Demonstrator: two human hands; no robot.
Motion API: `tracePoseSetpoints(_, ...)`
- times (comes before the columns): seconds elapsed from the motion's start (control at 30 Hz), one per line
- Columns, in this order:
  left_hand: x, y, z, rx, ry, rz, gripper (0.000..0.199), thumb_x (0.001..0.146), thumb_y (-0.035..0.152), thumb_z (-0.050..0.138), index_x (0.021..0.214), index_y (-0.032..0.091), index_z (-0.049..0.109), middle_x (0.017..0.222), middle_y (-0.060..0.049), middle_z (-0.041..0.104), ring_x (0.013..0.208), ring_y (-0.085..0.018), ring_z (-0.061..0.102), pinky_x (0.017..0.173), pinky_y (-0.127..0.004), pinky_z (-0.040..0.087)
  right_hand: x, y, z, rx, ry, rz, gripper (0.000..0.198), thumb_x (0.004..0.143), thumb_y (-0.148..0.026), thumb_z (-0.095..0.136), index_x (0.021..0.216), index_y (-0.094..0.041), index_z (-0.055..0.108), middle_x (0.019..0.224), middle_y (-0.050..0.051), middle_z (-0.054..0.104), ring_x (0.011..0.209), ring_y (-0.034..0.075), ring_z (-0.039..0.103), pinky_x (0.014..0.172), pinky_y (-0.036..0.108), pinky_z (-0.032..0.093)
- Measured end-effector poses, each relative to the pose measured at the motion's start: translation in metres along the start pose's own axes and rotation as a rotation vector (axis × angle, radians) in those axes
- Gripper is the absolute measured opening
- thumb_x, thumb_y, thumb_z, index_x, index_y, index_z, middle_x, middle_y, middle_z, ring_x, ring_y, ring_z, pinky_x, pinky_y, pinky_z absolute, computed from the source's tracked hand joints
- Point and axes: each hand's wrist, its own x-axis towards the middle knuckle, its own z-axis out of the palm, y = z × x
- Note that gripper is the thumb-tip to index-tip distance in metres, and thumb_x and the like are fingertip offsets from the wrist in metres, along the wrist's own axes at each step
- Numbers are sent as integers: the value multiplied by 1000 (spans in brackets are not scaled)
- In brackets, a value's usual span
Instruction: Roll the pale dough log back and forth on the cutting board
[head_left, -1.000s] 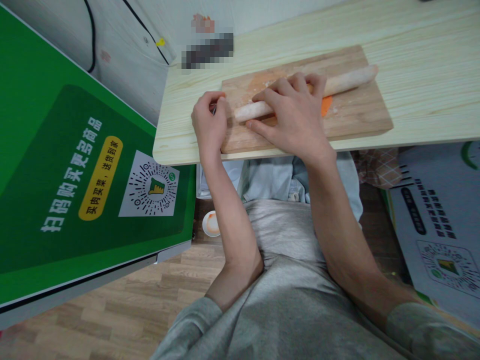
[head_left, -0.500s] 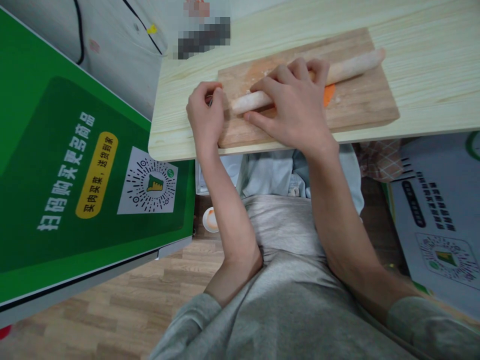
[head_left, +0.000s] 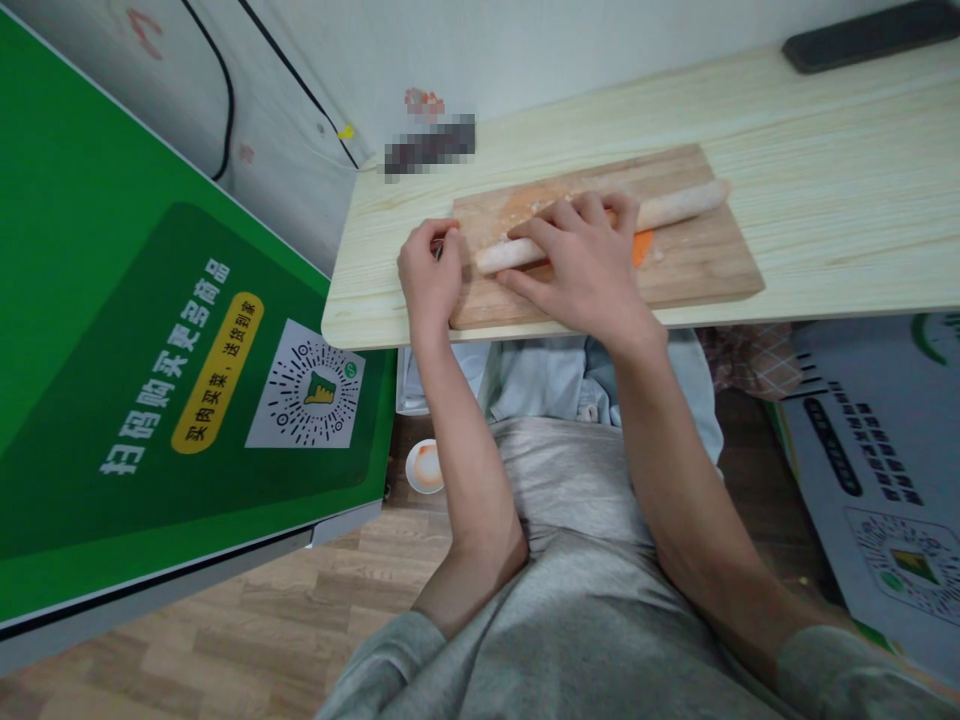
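A pale floury rolling pin (head_left: 679,204) lies slantwise across a wooden cutting board (head_left: 705,275). My right hand (head_left: 589,260) rests over the pin's left half, its fingers bent across the top and its thumb along the near side. Orange dough (head_left: 642,247) shows from under the pin and that hand. My left hand (head_left: 431,275) is at the board's left edge, finger and thumb pinched together. What it pinches, if anything, is hidden. White flour patches mark the board.
The board sits on a light wooden table (head_left: 840,200) against a wall. A black flat object (head_left: 870,36) lies at the back right. A green panel (head_left: 75,400) stands on the left. Below the table, a white bowl (head_left: 425,466) with orange residue is visible.
My view has tilted up, so the table appears lower and the black flat object has come into sight. Both hands keep about the same places on the board and pin.
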Motion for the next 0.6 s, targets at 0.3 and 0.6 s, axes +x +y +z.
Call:
tracePoseSetpoints(0.3, -1, 3, 1, 2, 22, -23, 15, 101, 21, 62, 102, 26, 76, 115, -6, 83, 115, -25, 75, 111, -41, 60, -7, 4, -7, 11, -31, -61, 56, 112, -69, 44, 139, -29, 73, 148, 11, 71, 142, 42, 54, 129, 68, 26)
tracePoseSetpoints(0.6, -6, 12, 1, 26, 52, 6, 17, 101, 20, 60, 100, 25, 76, 111, -6, 83, 111, -26, 76, 108, -40, 61, -4, 9, 1, 10, 34, -73, 54, 111, -67, 46, 139, -29, 74, 154, 12, 69, 153, 42, 49, 129, 71, 26)
